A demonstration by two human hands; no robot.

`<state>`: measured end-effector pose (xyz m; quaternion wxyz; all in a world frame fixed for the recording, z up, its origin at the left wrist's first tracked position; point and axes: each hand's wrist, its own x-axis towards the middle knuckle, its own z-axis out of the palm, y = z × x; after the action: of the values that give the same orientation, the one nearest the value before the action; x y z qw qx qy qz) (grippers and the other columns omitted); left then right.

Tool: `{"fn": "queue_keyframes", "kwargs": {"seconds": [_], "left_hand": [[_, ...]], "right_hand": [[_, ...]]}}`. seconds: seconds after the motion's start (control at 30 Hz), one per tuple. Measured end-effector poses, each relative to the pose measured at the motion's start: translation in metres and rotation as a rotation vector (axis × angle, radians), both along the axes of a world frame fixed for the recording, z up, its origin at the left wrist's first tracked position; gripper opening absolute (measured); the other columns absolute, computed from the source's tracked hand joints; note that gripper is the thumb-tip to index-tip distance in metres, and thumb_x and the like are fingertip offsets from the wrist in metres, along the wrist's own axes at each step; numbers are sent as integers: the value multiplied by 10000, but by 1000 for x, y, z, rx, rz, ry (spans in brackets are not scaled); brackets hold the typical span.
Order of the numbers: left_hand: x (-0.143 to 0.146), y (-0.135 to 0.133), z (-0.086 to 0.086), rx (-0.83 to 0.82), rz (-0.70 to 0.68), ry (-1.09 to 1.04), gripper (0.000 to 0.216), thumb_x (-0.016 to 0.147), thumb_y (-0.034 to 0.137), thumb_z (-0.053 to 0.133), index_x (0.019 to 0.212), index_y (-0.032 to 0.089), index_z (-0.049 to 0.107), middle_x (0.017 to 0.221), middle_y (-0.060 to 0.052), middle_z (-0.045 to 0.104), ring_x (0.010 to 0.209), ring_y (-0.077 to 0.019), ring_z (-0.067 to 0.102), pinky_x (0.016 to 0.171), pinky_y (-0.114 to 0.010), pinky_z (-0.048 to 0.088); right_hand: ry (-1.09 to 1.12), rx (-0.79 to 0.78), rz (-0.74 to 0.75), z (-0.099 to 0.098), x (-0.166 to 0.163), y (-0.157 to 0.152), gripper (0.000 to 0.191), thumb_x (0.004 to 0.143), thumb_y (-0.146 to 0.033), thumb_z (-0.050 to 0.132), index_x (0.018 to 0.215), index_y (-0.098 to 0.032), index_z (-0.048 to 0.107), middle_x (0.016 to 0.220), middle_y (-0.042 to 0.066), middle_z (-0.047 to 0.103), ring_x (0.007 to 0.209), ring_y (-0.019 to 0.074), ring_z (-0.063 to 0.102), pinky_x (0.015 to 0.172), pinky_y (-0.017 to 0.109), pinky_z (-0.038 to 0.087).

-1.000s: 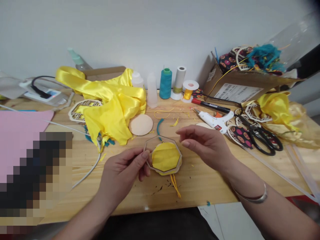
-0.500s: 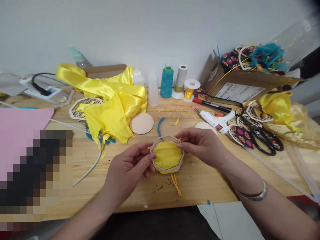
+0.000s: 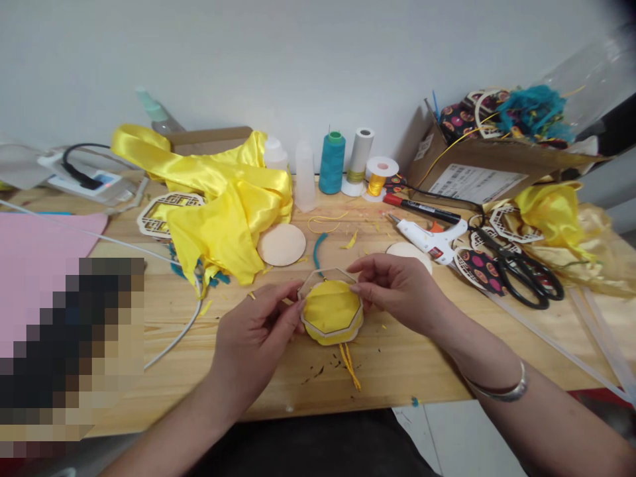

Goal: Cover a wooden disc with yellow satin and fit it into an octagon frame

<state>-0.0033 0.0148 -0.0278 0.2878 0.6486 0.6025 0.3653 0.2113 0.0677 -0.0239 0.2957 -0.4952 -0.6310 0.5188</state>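
Both hands hold a thin wooden octagonal frame over a yellow cloth-covered piece with a pale scalloped edge. My left hand pinches the frame's left side between thumb and fingers. At the upper right side, my right hand is closed on the rim, its thumb at the edge of the yellow cloth. Two yellow cords hang from the piece towards me. A teal cord extends from its far side. The fingers hide parts of the rim, and whether frame and cloth piece touch all round I cannot tell.
Yellow satin cloth lies behind left, beside a round wooden disc. Thread spools stand by the wall. A glue gun, marker and black scissors lie right, before a full cardboard box.
My left hand has shifted slightly and its lower fingers have tucked in along the frame's left side. The frame has barely moved, and my right hand keeps its place.
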Motion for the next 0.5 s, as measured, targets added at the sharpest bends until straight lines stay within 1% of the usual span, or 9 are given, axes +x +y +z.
{"fn": "queue_keyframes", "kwargs": {"seconds": [0.1, 0.23, 0.37, 0.5], "left_hand": [[0, 0, 1, -4, -1, -4, 232, 828, 265, 585, 1050, 250, 650, 684, 49, 704, 501, -116, 618, 501, -236, 496], [0, 1, 1, 43, -24, 58, 240, 824, 279, 589, 1054, 256, 654, 743, 28, 722, 592, -145, 651, 574, -269, 521], [-1, 2, -1, 104, -40, 127, 233, 813, 281, 592, 1031, 264, 671, 795, 10, 731, 644, -165, 657, 615, -296, 532], [-1, 2, -4, 107, -56, 156, 241, 817, 267, 582, 1042, 252, 667, 825, -1, 733, 673, -169, 662, 631, -293, 533]], "right_hand": [[3, 42, -21, -1, -1, 0, 216, 762, -286, 672, 952, -183, 664, 630, -21, 607, 531, 107, 572, 495, 233, 470], [-91, 133, -39, -4, -1, 0, 182, 775, -254, 651, 943, -188, 673, 657, -18, 607, 549, 102, 541, 506, 235, 444], [-172, 190, -20, -4, -2, -1, 166, 771, -210, 636, 927, -174, 676, 632, -24, 594, 534, 95, 507, 490, 226, 411], [-203, 211, 7, -3, -2, -1, 180, 764, -192, 633, 936, -161, 678, 643, -17, 607, 533, 93, 499, 484, 219, 400]]}}
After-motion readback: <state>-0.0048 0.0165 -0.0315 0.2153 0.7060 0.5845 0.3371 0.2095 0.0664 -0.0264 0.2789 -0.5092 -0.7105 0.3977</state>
